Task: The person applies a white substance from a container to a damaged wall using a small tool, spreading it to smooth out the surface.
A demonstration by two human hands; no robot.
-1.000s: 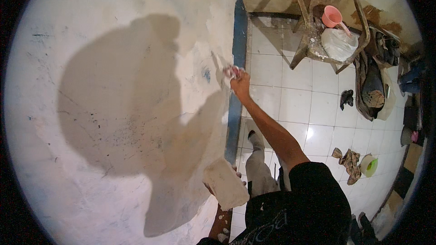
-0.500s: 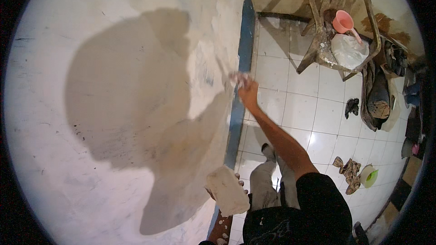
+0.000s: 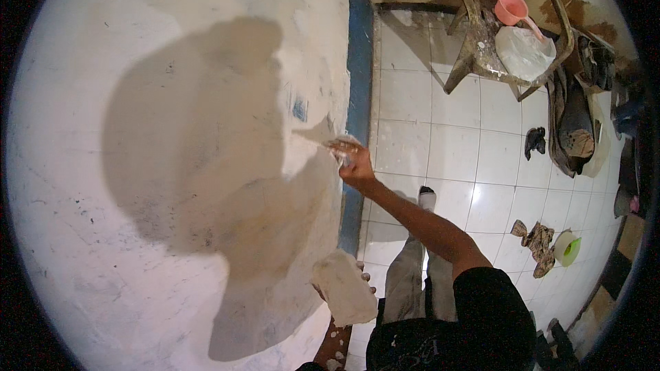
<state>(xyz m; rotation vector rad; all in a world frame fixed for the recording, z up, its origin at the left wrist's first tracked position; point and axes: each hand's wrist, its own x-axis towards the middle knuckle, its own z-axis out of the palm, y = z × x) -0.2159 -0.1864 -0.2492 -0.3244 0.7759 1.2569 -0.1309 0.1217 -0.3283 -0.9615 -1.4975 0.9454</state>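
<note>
My right hand grips a putty-smeared scraper against the white, patchy wall, beside a small blue bare patch and just above the blue band along the wall's bottom. My left hand is wrapped round a rectangular board coated in pale putty, low by the wall; the board hides most of that hand. My forearms and the left hand show white smears. A large shadow falls over the wall.
A dirty plastic chair holds a pink dipper and a white bag. On the tiled floor are a dark long bag, black scraps, a crumpled cloth and a pale tub.
My right hand with the scraper has moved down along the wall, nearer to me. My foot has shifted right and forward. The board in my left hand stays about where it was.
</note>
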